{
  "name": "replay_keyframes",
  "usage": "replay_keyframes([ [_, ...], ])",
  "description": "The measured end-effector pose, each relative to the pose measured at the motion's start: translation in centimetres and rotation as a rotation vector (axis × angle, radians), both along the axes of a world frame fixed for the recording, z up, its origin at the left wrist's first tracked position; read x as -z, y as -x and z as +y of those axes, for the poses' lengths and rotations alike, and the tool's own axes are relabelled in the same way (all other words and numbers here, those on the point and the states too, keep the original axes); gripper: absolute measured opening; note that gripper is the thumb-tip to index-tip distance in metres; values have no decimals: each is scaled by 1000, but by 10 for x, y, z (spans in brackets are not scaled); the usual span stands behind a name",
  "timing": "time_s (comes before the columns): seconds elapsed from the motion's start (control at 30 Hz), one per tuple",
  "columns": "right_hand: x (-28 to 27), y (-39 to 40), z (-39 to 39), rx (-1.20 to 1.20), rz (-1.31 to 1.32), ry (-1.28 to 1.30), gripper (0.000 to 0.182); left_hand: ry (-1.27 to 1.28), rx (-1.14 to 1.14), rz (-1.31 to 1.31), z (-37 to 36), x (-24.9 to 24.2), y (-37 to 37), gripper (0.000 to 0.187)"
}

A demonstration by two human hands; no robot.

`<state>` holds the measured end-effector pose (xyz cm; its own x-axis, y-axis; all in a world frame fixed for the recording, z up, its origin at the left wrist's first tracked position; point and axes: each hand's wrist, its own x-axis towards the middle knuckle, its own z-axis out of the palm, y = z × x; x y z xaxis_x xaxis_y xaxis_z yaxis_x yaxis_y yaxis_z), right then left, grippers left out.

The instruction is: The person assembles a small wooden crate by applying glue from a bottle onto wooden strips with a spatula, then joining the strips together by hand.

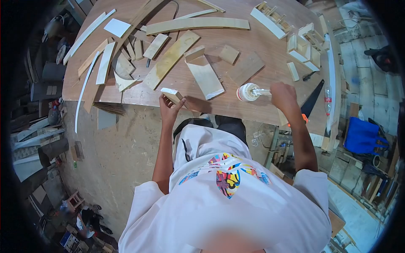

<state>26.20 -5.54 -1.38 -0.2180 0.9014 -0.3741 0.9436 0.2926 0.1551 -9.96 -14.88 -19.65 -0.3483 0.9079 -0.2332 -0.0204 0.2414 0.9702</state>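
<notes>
My left hand (171, 109) grips a small wooden block (172, 95) with a white upper edge, at the table's front edge. My right hand (283, 96) is closed around the handle of a brush (262, 92), whose other end is in a round jar of pale glue (248, 92). Between my hands, a wooden board with an upright end piece (204, 76) lies on the table. Beside it are a flat brown board (247, 68) and a small square piece (229, 54).
Wooden strips and offcuts (173, 59) lie at the table's left and back. Small wooden assemblies (303, 48) stand at the back right. A handsaw (313, 99) and a plastic bottle (328, 101) are at the right edge. A blue bag (363, 137) lies beyond.
</notes>
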Motion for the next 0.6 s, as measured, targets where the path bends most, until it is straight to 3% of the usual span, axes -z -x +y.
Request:
replay_keyframes([
  [0.23,47,29,9,-15,9,53,13,-14,-69,7,-10,-3,10,85],
  [0.3,43,35,-3,-167,129,-282,22,-23,-80,2,-11,-3,12,85],
  [0.33,29,43,-7,-186,135,-282,22,-26,-72,-5,-12,-4,12,84],
  [0.4,-4,53,-13,-216,418,-380,29,-30,-84,12,-13,-12,11,84],
  [0.43,-13,58,-16,-224,424,-379,29,-36,-75,25,-12,-13,11,83],
  [0.5,-23,68,-22,-105,1022,-195,29,-55,-80,14,-10,-18,8,82],
  [0.53,-19,74,-26,-109,1025,-197,29,-56,-78,-17,-9,-21,6,82],
  [0.6,-1,87,-38,52,1326,250,31,-57,-75,-49,-7,-30,-1,81],
])
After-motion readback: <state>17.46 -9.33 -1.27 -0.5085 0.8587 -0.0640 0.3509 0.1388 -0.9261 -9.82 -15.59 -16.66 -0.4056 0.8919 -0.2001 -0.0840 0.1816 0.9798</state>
